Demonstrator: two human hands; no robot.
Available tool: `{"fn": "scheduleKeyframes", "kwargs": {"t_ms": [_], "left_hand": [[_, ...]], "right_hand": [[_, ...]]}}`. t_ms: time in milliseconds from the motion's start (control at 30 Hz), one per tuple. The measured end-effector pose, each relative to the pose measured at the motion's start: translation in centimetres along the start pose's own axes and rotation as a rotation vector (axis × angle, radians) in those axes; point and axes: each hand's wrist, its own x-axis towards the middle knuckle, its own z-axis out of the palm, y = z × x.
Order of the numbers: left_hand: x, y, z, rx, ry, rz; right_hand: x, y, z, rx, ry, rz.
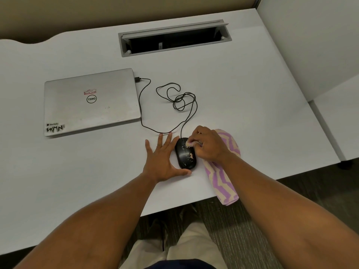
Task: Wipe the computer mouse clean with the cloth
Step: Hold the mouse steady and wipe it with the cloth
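— Where's the mouse (185, 153)?
— On the white desk (252, 113), near its front edge, speckled pale. The right hand (208, 145) pinches a purple-striped cloth (221, 179) onto it; the left hand (162, 160), fingers spread, braces its side.
— Any writing?
— The closed laptop (91, 101) reads "DELL", with a "WMN" sticker.

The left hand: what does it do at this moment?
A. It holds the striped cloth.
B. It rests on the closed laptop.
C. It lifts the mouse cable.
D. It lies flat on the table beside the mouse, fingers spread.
D. The left hand lies open on the table against the side of the mouse, while the right hand presses the cloth on it.
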Motion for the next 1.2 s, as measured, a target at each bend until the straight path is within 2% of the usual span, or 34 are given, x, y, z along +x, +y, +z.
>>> {"fn": "scheduleKeyframes", "kwargs": {"t_ms": [200,467,667,867,1000,1100,1200], "left_hand": [[0.0,0.1,0.0,0.001,0.002,-0.004],[-0.1,0.0,0.0,0.001,0.003,-0.006],[0.0,0.0,0.2,-0.028,0.034,-0.002],[-0.1,-0.1,0.2,-0.03,0.03,-0.005],[-0.1,0.1,0.2,-0.021,0.034,-0.006],[-0.1,0.0,0.2,-0.017,0.036,-0.001],[-0.1,-0.1,0.3,-0.03,0.038,0.0]], "right_hand": [[0.6,-0.1,0.1,0.019,0.061,0.071],[0.4,0.2,0.0,0.08,-0.053,0.06],[1.1,0.2,0.2,0.127,0.023,0.093],[1.2,0.4,0.4,0.179,-0.08,0.146],[0.8,0.9,-0.6,0.196,-0.189,0.095],[0.8,1.0,-0.6,0.262,-0.038,0.139],[1.5,0.6,0.0,0.192,0.058,0.105]]}}
